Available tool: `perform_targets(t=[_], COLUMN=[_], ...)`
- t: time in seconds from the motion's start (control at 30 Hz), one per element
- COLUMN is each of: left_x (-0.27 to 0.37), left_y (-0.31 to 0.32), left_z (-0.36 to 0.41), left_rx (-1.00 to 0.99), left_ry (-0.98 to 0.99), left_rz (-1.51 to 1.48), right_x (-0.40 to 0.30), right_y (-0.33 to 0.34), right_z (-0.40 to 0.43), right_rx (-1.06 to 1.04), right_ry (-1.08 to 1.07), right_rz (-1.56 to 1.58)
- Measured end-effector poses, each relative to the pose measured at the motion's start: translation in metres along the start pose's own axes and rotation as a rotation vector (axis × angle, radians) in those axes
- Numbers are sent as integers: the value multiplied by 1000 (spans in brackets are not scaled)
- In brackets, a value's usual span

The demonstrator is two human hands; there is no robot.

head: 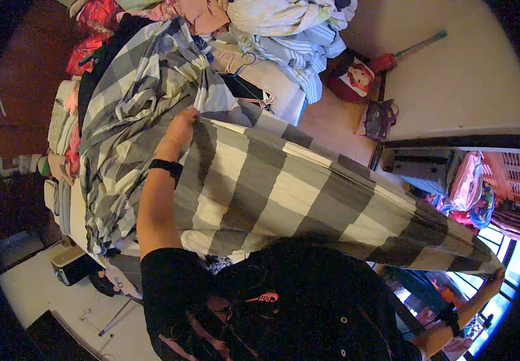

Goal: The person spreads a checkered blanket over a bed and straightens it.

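Observation:
A large grey-and-white checked cloth [260, 180] is stretched across the front of my body. My left hand [182, 126], with a dark band on its wrist, pinches the cloth's upper edge left of the middle. Far to the right, at the end of my outstretched arm, my right hand [494, 276] holds the other end, drawn to a narrow tip. Left of my left hand the rest of the cloth lies bunched in folds over the bed. Beyond it are a blue clothes hanger [237, 76] and pink hangers [269, 97].
Piled bedding [278, 18] and a blue striped cloth [305, 58] lie at the far side. Folded textiles [63, 122] line the left edge. A bag [377, 119] stands on the floor by the wall. At the right are a doorway and hanging bags [466, 180]. A boxy appliance [72, 264] stands lower left.

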State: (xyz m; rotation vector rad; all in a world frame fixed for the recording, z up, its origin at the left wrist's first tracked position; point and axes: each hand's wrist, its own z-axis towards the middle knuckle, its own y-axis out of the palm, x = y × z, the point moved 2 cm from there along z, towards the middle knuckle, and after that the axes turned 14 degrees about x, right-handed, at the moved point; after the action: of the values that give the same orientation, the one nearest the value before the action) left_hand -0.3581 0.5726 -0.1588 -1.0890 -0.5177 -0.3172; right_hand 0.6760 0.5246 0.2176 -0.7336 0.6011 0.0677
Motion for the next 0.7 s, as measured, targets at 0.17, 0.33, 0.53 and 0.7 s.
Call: perform_targets(t=[0.17, 0.33, 0.53, 0.7], left_x=[2, 40, 5, 29], left_y=[1, -32, -82, -221], left_z=[-6, -1, 4, 29], left_rx=[-105, -199, -23, 398], left_ry=[-308, -280, -394, -174], left_rz=[-219, 30, -72, 118], right_x=[-4, -7, -30, -30], right_y=[7, 34, 108, 117], right_z=[4, 19, 54, 108], right_rx=[-12, -23, 36, 22], right_ry=[16, 39, 157, 1], right_rz=[51, 130, 288, 411])
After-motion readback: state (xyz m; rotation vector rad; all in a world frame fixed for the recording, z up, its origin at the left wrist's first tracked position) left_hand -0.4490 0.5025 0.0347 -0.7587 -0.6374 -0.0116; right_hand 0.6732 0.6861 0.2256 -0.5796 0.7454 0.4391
